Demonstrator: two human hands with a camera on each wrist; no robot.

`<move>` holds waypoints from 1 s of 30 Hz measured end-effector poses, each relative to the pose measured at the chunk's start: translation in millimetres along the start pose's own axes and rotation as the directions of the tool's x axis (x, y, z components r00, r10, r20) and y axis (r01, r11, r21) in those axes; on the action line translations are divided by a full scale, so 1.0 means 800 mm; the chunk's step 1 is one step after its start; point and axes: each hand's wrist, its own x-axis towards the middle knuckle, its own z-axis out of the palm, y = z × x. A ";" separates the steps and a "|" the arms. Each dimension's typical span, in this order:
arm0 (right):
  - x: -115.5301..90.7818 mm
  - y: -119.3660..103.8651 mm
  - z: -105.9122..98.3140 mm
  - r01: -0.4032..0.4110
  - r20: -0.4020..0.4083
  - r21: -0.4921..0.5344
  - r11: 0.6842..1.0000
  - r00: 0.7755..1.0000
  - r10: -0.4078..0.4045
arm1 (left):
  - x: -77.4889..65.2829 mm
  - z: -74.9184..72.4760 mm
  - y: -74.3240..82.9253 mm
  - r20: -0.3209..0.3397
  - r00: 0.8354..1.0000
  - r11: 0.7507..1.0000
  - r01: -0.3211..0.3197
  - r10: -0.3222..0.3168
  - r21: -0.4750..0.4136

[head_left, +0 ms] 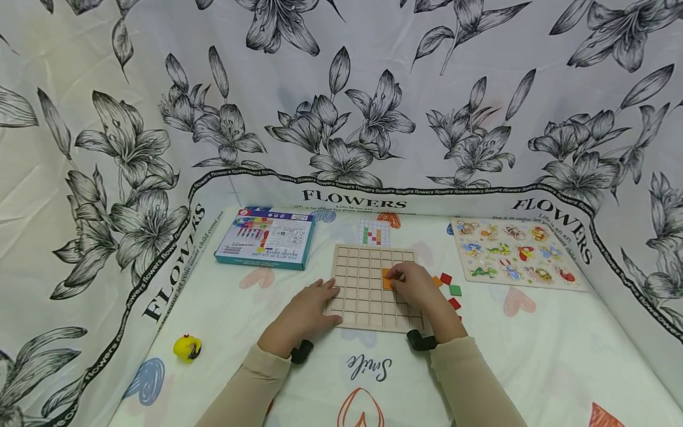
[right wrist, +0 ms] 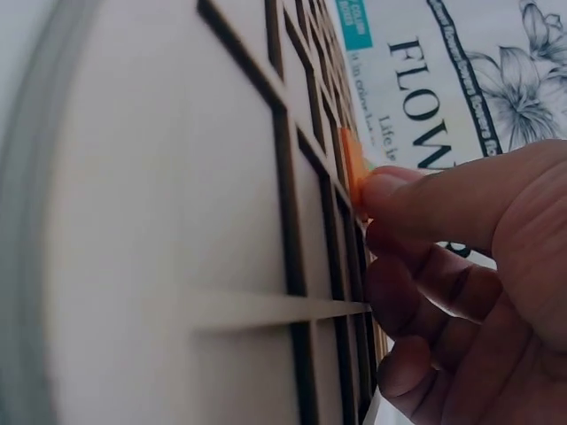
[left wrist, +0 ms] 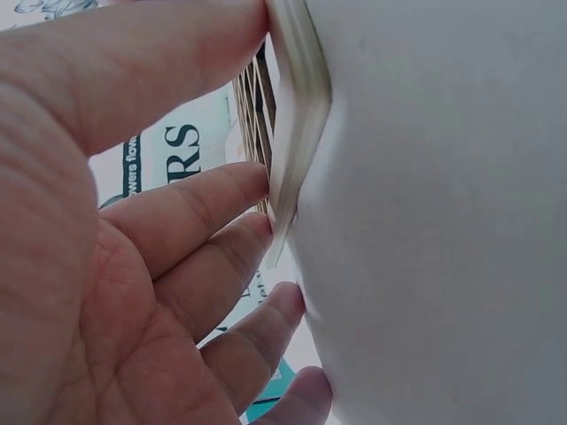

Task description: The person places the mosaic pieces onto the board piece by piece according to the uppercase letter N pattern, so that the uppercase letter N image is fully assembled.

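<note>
A wooden grid board (head_left: 356,287) lies flat on the cloth. My right hand (head_left: 418,289) is over its right half, thumb and fingers pinching an orange tile (right wrist: 352,164) at the grid. From the head, orange (head_left: 386,279) shows beside those fingertips; they partly hide it, so whether it is one tile or two I cannot tell. At the board's left edge, my left hand (head_left: 305,309) rests with fingers spread, thumb and fingertips touching the rim (left wrist: 297,115). Just right of the board are loose tiles: red (head_left: 446,278), green (head_left: 455,290) and orange (head_left: 437,281), some partly behind the right forearm.
Behind the board lies a pattern card (head_left: 374,232) with coloured squares. A flat teal-edged box (head_left: 264,240) is at back left, and a sheet of cartoon insects (head_left: 512,254) at back right. Near the left forearm sits a small yellow toy (head_left: 186,348). Flower-printed cloth rises behind.
</note>
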 end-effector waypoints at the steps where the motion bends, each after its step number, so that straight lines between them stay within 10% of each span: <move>1: 0.000 0.000 0.000 -0.003 0.001 -0.002 1.000 1.000 0.003 | 0.000 0.000 0.000 -0.001 1.000 1.000 -0.001 0.001 0.002; 15: -0.005 0.009 -0.013 0.028 0.019 0.030 0.999 0.999 -0.029 | -0.001 0.000 0.001 0.001 1.000 1.000 -0.006 0.006 0.000; 30: -0.025 0.086 -0.068 0.013 -0.012 -0.101 0.995 1.000 -0.015 | 0.000 0.003 -0.003 -0.016 1.000 1.000 -0.022 0.022 0.006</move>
